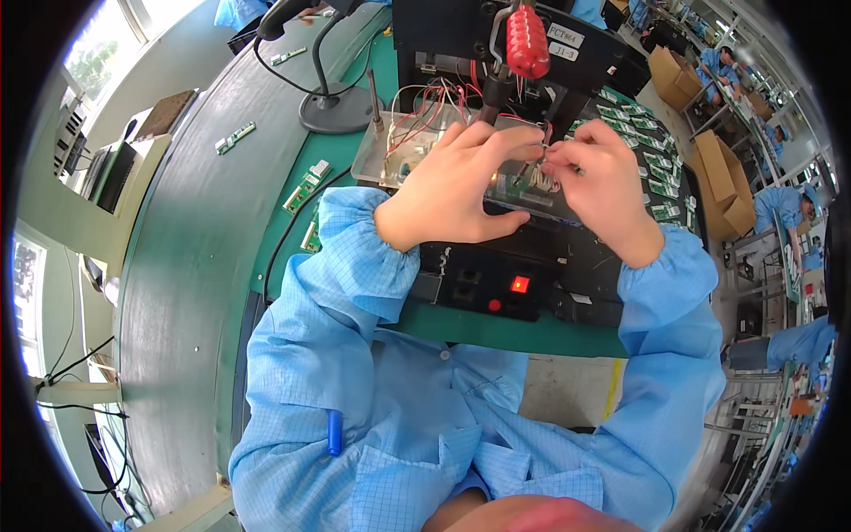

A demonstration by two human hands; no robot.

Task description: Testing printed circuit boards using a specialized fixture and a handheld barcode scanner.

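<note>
My left hand (456, 182) reaches over a test fixture (496, 270) with a clear cover, its thumb spread well away from the bent fingers. Its fingertips come close to my right hand (605, 182), whose thumb and fingers are pinched together. What the right hand pinches is too small to make out. Below both hands lies a green circuit board (512, 188), partly hidden by the left hand. Beside it are bundled pale wires (541, 182). The fixture's lever with a red grip (527, 43) rises just beyond the fingers.
Several green circuit boards (660, 164) lie on the right, with others (306, 186) on the left of the green mat. A black stand's round base (337, 111) is at the back left. Cardboard boxes (722, 182) stand at the right. A red lamp (519, 284) glows on the fixture's front.
</note>
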